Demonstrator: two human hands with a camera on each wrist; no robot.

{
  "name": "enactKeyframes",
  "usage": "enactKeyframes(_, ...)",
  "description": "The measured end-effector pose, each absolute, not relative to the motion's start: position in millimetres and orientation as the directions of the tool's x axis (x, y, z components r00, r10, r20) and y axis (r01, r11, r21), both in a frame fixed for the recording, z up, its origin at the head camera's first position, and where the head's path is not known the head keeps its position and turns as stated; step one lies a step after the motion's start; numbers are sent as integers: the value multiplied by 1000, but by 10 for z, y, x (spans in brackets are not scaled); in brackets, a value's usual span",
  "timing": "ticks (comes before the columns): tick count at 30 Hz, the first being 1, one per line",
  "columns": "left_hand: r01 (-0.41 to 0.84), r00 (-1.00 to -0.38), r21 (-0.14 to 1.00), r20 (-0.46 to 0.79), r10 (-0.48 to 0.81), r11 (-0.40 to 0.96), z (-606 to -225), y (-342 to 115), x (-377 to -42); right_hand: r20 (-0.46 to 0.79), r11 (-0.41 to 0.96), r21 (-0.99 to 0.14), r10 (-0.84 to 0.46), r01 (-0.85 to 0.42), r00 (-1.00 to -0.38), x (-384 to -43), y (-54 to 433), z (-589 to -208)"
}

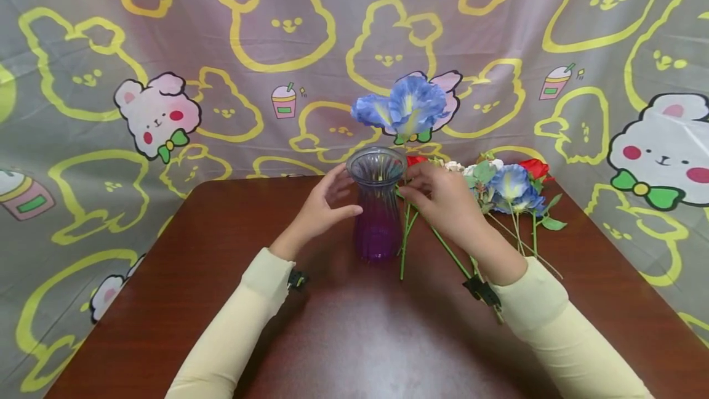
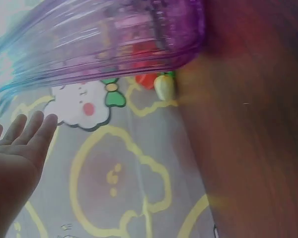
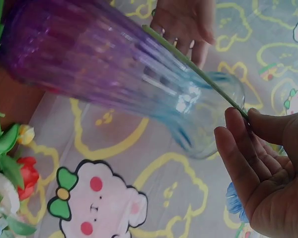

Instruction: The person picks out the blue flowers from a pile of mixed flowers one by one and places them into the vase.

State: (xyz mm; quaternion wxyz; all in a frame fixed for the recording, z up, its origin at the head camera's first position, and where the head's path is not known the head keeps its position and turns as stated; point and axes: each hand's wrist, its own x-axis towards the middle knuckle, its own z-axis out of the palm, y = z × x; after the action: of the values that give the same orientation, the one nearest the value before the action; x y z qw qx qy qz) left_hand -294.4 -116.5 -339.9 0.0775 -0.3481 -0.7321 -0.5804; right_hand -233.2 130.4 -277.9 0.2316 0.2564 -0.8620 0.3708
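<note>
A ribbed glass vase (image 1: 378, 214), clear at the rim and purple toward its base, stands upright on the table. My right hand (image 1: 445, 202) pinches the green stem (image 3: 196, 69) of a blue artificial flower (image 1: 407, 106) between thumb and fingertips. The bloom rises above the hand, and the stem slants down outside the glass, along the vase's right side. On the vase's left, my left hand (image 1: 332, 202) is spread with relaxed fingers, its thumb close to the glass. Whether that thumb touches cannot be told. The left wrist view shows straight fingers (image 2: 37, 131) below the vase.
Right of the vase lie several artificial flowers: blue blooms (image 1: 511, 183), a red one (image 1: 534, 169) and white ones, with leaves and long stems reaching toward the front. The brown table (image 1: 221, 251) meets a patterned cloth backdrop (image 1: 310, 11) behind and at both sides.
</note>
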Motion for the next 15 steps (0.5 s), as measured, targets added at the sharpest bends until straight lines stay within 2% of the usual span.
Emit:
enactKeyframes(5, 618, -730, 785, 554, 401, 39, -3212, -1208, -2779, 599, 574, -500, -312, -649, -738, -2300, 1196, -2766)
enactKeyframes(15, 705, -667, 708, 684, 297, -48, -3222, -1250, -2778, 589, 543, -465, -400, -699, -703, -2264, 984, -2798)
